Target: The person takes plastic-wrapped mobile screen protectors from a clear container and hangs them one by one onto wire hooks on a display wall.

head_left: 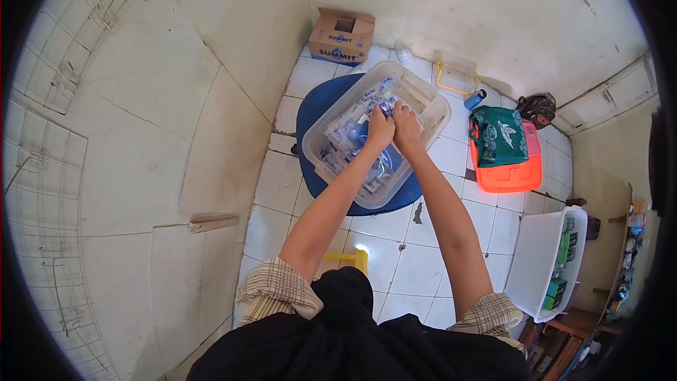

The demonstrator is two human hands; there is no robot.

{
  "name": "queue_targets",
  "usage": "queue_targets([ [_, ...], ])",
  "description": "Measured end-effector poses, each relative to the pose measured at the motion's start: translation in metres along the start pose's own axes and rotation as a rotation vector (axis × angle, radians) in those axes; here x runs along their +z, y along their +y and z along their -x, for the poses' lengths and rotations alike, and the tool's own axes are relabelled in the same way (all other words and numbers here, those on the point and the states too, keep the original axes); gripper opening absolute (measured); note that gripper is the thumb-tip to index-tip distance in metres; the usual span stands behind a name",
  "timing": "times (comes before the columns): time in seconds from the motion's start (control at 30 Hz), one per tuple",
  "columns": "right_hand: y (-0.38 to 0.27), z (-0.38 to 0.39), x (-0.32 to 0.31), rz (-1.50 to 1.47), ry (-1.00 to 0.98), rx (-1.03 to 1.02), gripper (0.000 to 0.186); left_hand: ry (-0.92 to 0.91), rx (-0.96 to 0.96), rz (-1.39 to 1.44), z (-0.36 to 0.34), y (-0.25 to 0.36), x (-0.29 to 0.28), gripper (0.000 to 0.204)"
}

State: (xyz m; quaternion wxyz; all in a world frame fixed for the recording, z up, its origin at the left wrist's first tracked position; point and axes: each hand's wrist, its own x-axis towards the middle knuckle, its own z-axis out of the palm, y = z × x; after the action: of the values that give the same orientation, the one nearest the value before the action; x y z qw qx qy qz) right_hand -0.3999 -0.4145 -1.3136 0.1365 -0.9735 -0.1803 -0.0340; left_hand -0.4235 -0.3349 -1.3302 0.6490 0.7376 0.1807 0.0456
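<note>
The left hand [381, 129] and right hand [406, 127] meet over the far half of the plastic bin [435, 95], apparently pinching a small blue packet [386, 109]. Handling it seems the current step; the next move calls for steady fingertips.

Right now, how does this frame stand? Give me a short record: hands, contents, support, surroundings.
Left hand: over the open, translucent plastic tub, fingers curled, grip unclear
Right hand: close beside the left, fingers curled, grip unclear
Contents: small white-and-blue packets
Support: blue, rounded surface under the tub
Beyond: brown cardboard box near the wall
To the right: dark-green bag on a bright-orange plastic item
Floor: white square tiles
</note>
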Motion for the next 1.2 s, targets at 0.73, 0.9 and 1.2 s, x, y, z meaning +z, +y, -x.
queue_targets([
  [0.73, -0.158, 0.050, -0.254, -0.555, 0.278, -0.332, 0.019, 0.383, 0.111, 0.353, 0.113, 0.226, -0.144, 0.023],
  [0.9, -0.215, 0.026, -0.415, -0.831, 0.353, -0.347, 0.030, 0.346, 0.192, 0.284, 0.183, 0.356, -0.202, 0.034],
  [1.2, -0.329, 0.054, -0.629, -1.531, -0.092, -0.653, 0.025, 0.599, 0.498, 0.177, 0.355, 0.611, -0.270, 0.066],
])
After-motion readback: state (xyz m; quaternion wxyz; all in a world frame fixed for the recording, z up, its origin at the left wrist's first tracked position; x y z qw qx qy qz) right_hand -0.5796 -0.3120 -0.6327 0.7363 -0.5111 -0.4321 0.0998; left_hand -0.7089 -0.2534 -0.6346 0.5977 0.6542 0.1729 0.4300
